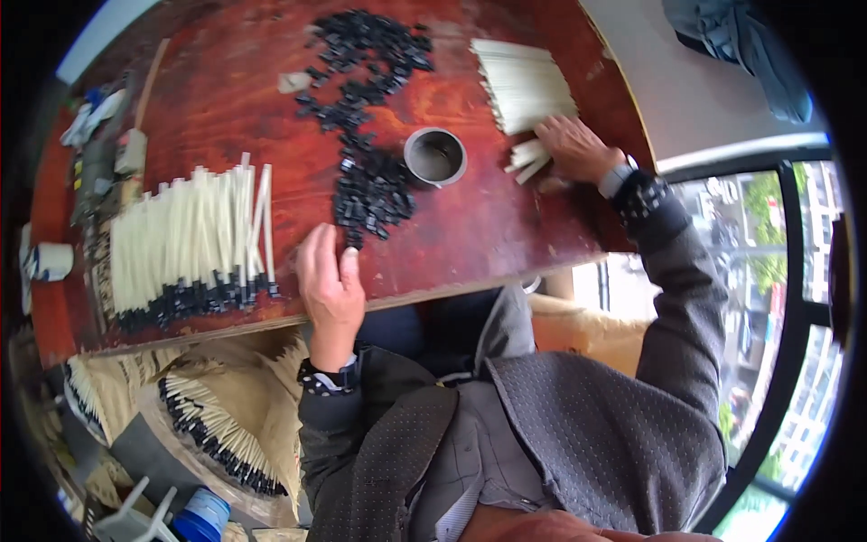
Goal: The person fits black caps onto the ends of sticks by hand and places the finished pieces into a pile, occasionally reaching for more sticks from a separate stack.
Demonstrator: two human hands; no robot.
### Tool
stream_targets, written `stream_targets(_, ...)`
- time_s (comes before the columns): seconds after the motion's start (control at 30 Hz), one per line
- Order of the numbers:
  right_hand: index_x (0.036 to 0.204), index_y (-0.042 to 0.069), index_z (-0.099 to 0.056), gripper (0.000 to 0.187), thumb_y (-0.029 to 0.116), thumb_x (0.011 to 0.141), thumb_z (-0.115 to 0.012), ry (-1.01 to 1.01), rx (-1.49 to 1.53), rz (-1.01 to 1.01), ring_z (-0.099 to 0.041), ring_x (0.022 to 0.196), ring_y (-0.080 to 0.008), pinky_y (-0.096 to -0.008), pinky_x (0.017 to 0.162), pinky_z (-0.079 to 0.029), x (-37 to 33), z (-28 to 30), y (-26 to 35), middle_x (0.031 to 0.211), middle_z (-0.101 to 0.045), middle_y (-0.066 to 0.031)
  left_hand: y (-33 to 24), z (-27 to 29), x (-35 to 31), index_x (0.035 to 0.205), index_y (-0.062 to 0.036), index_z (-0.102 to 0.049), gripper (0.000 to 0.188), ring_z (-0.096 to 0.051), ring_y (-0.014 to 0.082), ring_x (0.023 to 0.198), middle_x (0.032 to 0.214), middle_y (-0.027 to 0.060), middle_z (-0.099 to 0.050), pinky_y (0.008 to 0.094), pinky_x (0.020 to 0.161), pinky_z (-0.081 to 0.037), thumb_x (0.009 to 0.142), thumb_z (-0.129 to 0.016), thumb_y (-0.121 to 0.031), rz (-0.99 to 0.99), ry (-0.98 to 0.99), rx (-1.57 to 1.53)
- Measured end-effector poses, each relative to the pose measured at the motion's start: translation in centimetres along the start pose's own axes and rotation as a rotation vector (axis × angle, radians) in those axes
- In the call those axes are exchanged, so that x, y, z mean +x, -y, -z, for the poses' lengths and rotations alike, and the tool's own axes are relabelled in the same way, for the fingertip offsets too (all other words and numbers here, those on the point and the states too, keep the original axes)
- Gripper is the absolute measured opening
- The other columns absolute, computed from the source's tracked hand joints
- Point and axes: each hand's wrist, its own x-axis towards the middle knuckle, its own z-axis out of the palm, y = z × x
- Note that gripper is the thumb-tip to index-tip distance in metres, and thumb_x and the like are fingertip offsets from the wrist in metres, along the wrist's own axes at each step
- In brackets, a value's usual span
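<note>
My left hand (334, 287) rests palm down at the table's near edge, its fingers stretched out and its thumb apart from them. The thumb tip is beside the lowest of the small black plastic pieces (372, 194), which lie in a long loose heap. At the right, my right hand (578, 150) is curled over several off-white strips (527, 155), whose ends stick out to its left. Its fingertips reach the lower edge of a flat stack of such strips (522, 83). What lies under the palm is hidden.
A round metal cup (435, 157) stands between the heap and my right hand. At the left, many strips with black ends (185, 237) lie in a row on the red table (244, 108). Below are sacks (226, 397) holding similar strips and a blue bucket (201, 515).
</note>
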Motion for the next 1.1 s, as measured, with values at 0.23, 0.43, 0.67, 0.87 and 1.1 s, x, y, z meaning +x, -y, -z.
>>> stream_targets(0.23,0.123,0.002,-0.056,0.067,0.018,0.064,-0.083,-0.198,0.257,0.179,-0.057,0.111,-0.0415,-0.0469,0.098,-0.048,-0.8,-4.1,0.2,0.114,-0.059,-0.0213,0.1,0.4,-1.5,0.116,0.0033,-0.064,0.032,-0.061,0.0395,0.112,0.116,0.0209,-0.065,0.0468,0.097,-0.048,0.089,-0.069,-0.012,0.046,-0.078,-0.098)
stream_targets(0.43,0.139,-0.006,-0.042,0.089,0.015,0.063,-0.083,-0.156,0.276,0.108,-0.057,0.108,-0.0482,-0.0521,0.095,-0.048,-1.2,-11.9,-5.1,0.122,-0.056,-0.0310,-1.4,-0.2,-1.7,0.119,0.0068,-0.060,0.038,-0.056,0.0390,0.116,0.123,0.0195,-0.059,0.0462,0.103,-0.043,0.088,-0.069,-0.012,0.025,-0.138,-0.061)
stream_targets(0.67,0.120,-0.004,-0.048,0.049,0.001,0.076,-0.069,-0.188,0.178,-0.075,-0.059,0.101,-0.0494,-0.0527,0.088,-0.051,-0.4,-10.1,-0.3,0.115,-0.059,-0.0288,-1.1,1.4,-1.7,0.122,0.0051,-0.059,0.034,-0.058,0.0399,0.112,0.121,0.0213,-0.059,0.0435,0.100,-0.047,0.092,-0.064,-0.012,0.149,-0.189,-0.303)
stream_targets(0.87,0.137,-0.005,-0.049,0.051,-0.003,0.085,-0.048,-0.451,0.238,0.111,-0.056,0.120,-0.0455,-0.0489,0.102,-0.048,-2.3,-8.7,2.0,0.127,-0.059,-0.0312,-2.5,4.2,0.0,0.114,0.0003,-0.063,0.030,-0.061,0.0390,0.097,0.102,0.0190,-0.063,0.0458,0.083,-0.050,0.085,-0.068,-0.007,0.006,-0.397,-0.136)
stream_targets(1.1,0.105,-0.001,-0.057,0.025,0.004,0.080,-0.060,-0.525,0.283,-0.158,-0.062,0.089,-0.0482,-0.0551,0.077,-0.052,-2.7,-6.6,4.4,0.100,-0.063,-0.0280,-0.6,2.6,-4.7,0.123,0.0032,-0.062,0.030,-0.067,0.0258,0.092,0.106,0.0174,-0.065,0.0352,0.082,-0.055,0.094,-0.064,-0.005,0.173,-0.246,-0.330)
